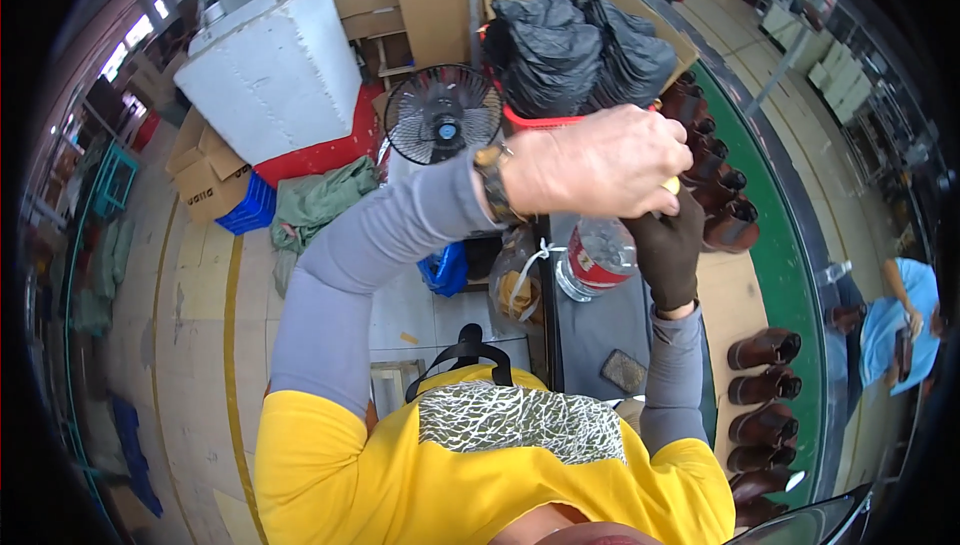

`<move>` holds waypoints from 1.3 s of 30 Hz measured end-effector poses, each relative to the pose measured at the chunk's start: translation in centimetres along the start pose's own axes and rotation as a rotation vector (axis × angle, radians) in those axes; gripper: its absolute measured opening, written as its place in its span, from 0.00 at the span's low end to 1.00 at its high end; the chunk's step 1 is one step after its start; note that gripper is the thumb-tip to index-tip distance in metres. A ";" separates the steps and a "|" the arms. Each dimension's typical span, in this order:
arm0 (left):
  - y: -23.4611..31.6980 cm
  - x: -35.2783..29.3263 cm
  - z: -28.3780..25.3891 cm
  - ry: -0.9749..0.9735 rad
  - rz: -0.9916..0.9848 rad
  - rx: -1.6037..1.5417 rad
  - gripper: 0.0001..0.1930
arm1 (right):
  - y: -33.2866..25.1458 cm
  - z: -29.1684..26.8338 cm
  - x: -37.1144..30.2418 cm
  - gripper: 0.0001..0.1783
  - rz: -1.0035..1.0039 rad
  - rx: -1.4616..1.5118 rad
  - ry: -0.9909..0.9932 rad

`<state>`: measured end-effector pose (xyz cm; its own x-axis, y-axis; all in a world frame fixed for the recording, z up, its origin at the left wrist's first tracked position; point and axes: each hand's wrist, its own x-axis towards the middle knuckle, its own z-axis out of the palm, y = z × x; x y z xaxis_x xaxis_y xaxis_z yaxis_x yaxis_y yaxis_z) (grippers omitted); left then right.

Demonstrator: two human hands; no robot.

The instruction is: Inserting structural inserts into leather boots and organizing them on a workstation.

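Note:
Both my hands meet in front of me, above a dark grey work surface (595, 330). My left hand (605, 160), bare with a bracelet (492, 185) at the wrist, is closed; its fingers curl at the far side and touch my right hand. My right hand (668, 255) wears a dark brown glove, its fingertips raised against the left fingers. A small yellow thing (671, 185) shows between the two hands, too little of it to name. Whether the right fingers grip anything is hidden. Just below the hands stands a clear plastic bottle (598, 255) with a red label.
Brown boots (765, 390) line the green conveyor (785, 290) at right. Black plastic bags (550, 50) fill a red basket (540, 123) beyond my hands. A fan (443, 115) and a white box-shaped unit (275, 70) stand left. A person in blue (905, 320) is across the conveyor.

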<state>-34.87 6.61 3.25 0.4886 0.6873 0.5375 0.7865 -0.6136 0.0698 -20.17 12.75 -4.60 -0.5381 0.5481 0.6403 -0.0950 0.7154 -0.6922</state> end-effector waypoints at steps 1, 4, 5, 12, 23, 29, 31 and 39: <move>-0.5 0.1 -0.8 -0.045 0.048 -0.092 0.16 | -0.6 0.2 -0.1 0.15 0.075 0.093 -0.007; -1.9 0.5 -1.6 -0.125 0.139 -0.291 0.16 | -0.2 0.0 -0.1 0.16 -0.196 -0.097 -0.048; -1.6 0.4 -1.4 -0.100 0.081 -0.288 0.16 | -0.3 -0.2 0.0 0.16 -0.191 -0.102 -0.040; -0.7 0.5 -1.3 -0.094 0.051 -0.115 0.16 | -0.3 -0.1 0.0 0.16 -0.060 0.000 -0.050; -0.3 -0.1 0.1 -0.054 0.098 -0.065 0.17 | 2.2 -0.4 -1.6 0.14 -0.106 -0.119 -0.035; -0.6 -0.2 -0.8 -0.183 0.243 -0.230 0.17 | 2.4 -1.1 -2.4 0.16 -0.273 -0.365 -0.073; 0.3 -0.9 -0.6 -0.065 0.011 -0.027 0.19 | 3.1 -0.7 -1.6 0.17 -0.005 -0.096 -0.046; 0.6 -1.1 -1.7 -0.206 0.143 -0.069 0.18 | 2.3 -0.5 -2.5 0.15 -0.165 -0.138 -0.122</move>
<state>-35.52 4.82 4.15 0.6648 0.6521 0.3644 0.6800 -0.7303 0.0661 -18.65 13.24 -7.56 -0.6230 0.3685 0.6901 -0.0796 0.8477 -0.5245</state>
